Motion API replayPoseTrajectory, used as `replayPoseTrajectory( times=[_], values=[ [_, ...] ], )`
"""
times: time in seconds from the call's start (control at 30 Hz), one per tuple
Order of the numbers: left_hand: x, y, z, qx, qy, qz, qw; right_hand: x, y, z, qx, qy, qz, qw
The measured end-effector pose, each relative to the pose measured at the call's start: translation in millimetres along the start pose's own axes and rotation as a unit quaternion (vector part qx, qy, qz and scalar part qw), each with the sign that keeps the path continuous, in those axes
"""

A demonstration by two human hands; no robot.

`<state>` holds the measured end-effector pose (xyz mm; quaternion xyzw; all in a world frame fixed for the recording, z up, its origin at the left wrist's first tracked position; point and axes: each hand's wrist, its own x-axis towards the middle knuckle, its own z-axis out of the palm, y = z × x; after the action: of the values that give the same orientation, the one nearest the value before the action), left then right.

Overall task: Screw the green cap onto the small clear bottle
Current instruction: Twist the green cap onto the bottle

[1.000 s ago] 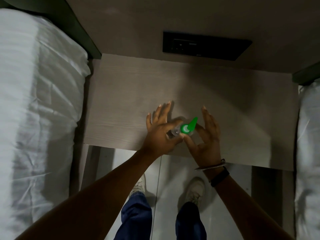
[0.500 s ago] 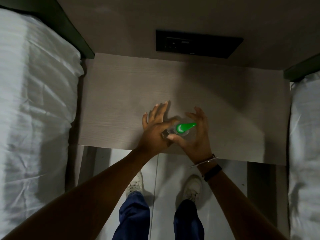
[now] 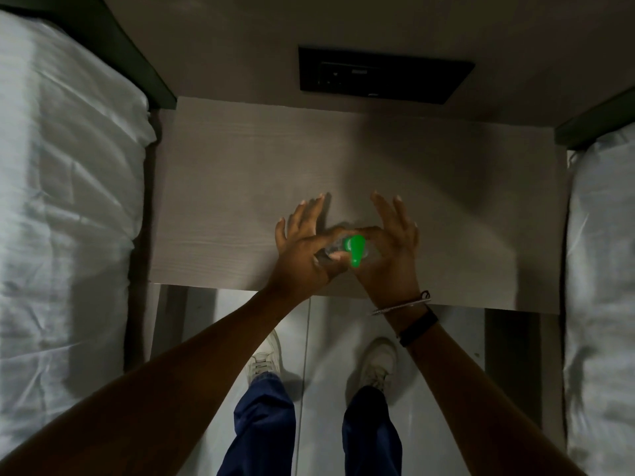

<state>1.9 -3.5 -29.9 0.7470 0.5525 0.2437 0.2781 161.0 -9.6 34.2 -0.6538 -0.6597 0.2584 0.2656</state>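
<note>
two hands (image 3: 305, 259), one green cap (image 3: 355, 249), one bottle (image 3: 331, 250)

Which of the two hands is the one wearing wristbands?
The right hand: a thin bracelet and a dark band circle its wrist. The left hand has a bare wrist.

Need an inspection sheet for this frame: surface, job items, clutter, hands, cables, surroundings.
Surface: wood-grain tabletop, bare apart from the hands and bottle.
Job's things: green cap sits on the small clear bottle, which is mostly hidden.
Clutter: nothing seen.
Hands: left hand pinches the bottle; right hand grips the cap, other fingers spread.
Cables: nothing seen.
Surroundings: white bedding on both sides, dark wall panel behind, pale floor below.
</note>
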Motion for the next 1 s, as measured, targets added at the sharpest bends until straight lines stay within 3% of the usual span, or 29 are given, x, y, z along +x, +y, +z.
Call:
replayPoseTrajectory(
  times=[0.07,0.2,0.4,0.53,0.7,0.87,1.0],
  values=[
    [0,2,-1,0.004,0.007,-0.002,1.0,4,-4,3,-0.025,0.004,0.022,0.999],
    [-3,4,-3,0.001,-0.007,-0.011,1.0,-2,3,1,-0.03,-0.065,-0.002,0.997],
    [-4,8,-2,-0.011,-0.001,-0.02,1.0,0,4,0,-0.062,-0.023,-0.001,0.998],
    [-3,3,-2,-0.023,-0.004,-0.017,1.0,-6,2,1,-0.044,-0.056,-0.003,0.997],
    [-3,1,2,-0.01,-0.004,-0.012,1.0,2,2,-2,-0.045,0.0,-0.005,0.999],
    [-3,6,-1,-0.014,-0.012,-0.022,1.0,1,10,-4,0.001,-0.069,-0.032,0.997],
    [-3,11,-2,-0.031,-0.013,-0.033,0.999,0,6,-4,0.023,-0.001,-0.01,1.0]
  ],
)
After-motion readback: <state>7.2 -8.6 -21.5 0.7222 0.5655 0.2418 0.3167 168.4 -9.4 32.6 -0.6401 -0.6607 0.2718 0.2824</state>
